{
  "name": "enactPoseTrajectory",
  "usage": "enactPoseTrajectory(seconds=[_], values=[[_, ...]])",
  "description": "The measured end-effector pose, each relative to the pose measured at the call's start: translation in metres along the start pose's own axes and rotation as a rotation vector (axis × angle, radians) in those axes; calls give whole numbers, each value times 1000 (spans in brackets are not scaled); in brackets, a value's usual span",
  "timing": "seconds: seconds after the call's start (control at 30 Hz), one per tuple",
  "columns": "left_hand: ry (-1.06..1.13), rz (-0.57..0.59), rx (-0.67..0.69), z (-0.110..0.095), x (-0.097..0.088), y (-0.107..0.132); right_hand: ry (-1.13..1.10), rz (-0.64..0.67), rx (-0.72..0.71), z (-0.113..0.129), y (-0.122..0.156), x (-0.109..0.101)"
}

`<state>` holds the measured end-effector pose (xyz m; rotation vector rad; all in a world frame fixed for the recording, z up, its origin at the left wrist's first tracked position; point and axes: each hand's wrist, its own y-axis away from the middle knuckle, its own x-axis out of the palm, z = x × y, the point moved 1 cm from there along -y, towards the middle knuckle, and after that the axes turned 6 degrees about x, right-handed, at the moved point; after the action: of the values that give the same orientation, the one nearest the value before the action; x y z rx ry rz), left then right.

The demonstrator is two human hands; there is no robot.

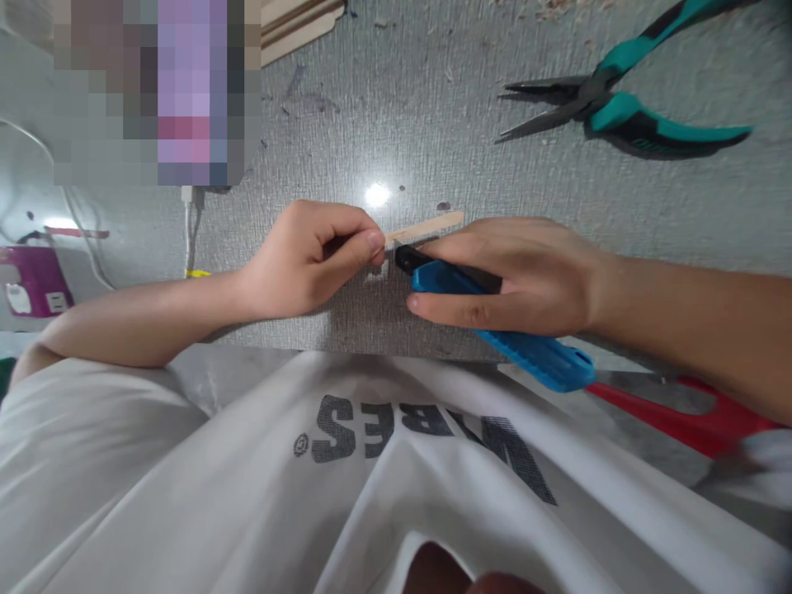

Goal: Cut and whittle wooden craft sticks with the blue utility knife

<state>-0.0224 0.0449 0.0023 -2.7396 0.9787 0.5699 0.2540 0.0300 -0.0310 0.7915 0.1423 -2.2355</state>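
Pinched between the thumb and forefinger of my left hand is one end of a thin wooden craft stick, which points to the right just above the table. My right hand is closed around a blue utility knife with a black front end. The knife's tip meets the stick close to my left fingertips; the blade itself is barely visible. Part of the handle is covered by my right fingers, and its rear end sticks out below the palm.
Needle-nose pliers with teal handles lie spread at the upper right. Several wooden sticks rest at the top, near wood shavings. A white cable runs from a blurred-out object. A purple packet sits at the left.
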Motion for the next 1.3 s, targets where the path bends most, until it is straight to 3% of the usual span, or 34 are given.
enactPoseTrajectory(seconds=[0.23,0.4,0.67,1.1,1.3], values=[[9,-42,53,4,3,1,-52,3,30,3,3,1],[-14,0,4,4,3,2,-62,18,1,2,2,2],[18,9,70,7,1,2,-83,0,80,4,1,-1],[-73,79,42,-1,0,1,36,-125,-91,-8,10,9],[-69,71,-4,-7,-1,2,91,-152,-166,-1,7,6]])
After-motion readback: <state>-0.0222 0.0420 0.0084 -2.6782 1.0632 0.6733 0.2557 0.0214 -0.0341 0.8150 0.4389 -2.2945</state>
